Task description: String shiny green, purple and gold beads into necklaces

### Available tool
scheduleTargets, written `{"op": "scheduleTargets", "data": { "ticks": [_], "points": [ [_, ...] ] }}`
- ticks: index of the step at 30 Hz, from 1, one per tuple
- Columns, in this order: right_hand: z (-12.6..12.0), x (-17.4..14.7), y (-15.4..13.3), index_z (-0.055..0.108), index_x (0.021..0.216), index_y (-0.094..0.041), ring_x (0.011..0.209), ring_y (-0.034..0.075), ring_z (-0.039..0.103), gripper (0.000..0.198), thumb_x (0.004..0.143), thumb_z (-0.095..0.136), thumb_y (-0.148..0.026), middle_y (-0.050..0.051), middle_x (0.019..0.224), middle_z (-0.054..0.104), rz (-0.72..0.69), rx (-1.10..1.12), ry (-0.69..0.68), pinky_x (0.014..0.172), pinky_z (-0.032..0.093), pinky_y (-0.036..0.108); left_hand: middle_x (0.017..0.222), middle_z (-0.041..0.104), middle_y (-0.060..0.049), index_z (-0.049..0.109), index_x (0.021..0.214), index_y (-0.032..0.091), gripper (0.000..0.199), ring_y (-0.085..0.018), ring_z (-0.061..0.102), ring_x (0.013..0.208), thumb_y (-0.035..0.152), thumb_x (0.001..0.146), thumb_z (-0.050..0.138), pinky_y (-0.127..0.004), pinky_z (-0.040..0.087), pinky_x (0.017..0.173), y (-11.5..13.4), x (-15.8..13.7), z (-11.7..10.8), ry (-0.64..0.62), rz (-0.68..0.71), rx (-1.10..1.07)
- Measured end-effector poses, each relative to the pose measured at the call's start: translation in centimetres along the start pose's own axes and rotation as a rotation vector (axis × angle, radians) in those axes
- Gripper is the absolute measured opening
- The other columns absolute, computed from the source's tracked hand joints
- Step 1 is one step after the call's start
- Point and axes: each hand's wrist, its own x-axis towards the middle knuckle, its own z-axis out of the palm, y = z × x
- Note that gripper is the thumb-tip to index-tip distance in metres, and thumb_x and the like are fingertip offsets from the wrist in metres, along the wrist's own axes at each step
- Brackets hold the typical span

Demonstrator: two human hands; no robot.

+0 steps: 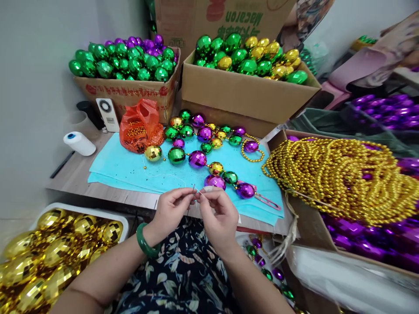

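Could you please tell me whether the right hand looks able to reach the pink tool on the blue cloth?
Probably yes: the pink tool lies near the right hand with its looped end uncovered, though that hand seems busy pinching a thin strand.

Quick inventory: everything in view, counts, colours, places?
wood-grain table: one, greyish, centre
flat fabric cloth: layered, light blue, on table
faceted strung beads: many, purple, green, gold, on cloth
thin plastic bag: one, red, on cloth
thread spool: one, white, table's left
slim stick: one, black, left edge
flat rectangular device: one, white, behind spool
cup-like container: one, translucent, behind spool
slim metal-looking tool: one, pink, cloth's right
cardboard boxes: at least three, brown, back and right
faceted ornaments: many, green, purple, gold, in boxes
round-bead strands: many, gold, over right box
plastic tub: one, white, lower left, holding gold ornaments
floral garment: one, dark, lower centre
left hand: one, bare, green bangle, pinching fine strand
right hand: one, bare, pinching at same strand
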Motion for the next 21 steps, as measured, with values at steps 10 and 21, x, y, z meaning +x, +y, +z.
{"op": "scheduleTargets", "data": {
  "ticks": [10, 21],
  "points": [
    [-0.1, 0.7, 0.5, 0.067, 0.081, -0.021, 0.083, 0.018, 0.062, 0.006, 0.083, 0.061, -0.02, 0.005, 0.085, 0.067, 0.058, -0.037, -0.028, 0.075, 0.051, 0.032, 0.092, 0.072, -0.008, 0.069, 0.102, 0.017, 0.023, -0.016, 0.065, 0.084, 0.015, 0.09, 0.049, -0.03, 0.053, 0.078, -0.3, -0.2, -0.6, -0.059, 0.475, 0.534],
    [-3.5, 3.4, 1.3, 0.062, 0.073, -0.018, 0.056, 0.009, 0.05, 0.015, 0.072, 0.069, -0.031, 0.004, 0.086, 0.066, 0.423, 0.261, 0.249, 0.044, 0.033, 0.02, 0.085, 0.066, -0.009, 0.066, 0.103, 0.015, 0.026, -0.022, 0.057, 0.085, 0.011, 0.087, 0.046, -0.037, 0.05, 0.077, 0.9, 2.1, -2.2, -0.162, 0.596, 1.039]
  ]
}}
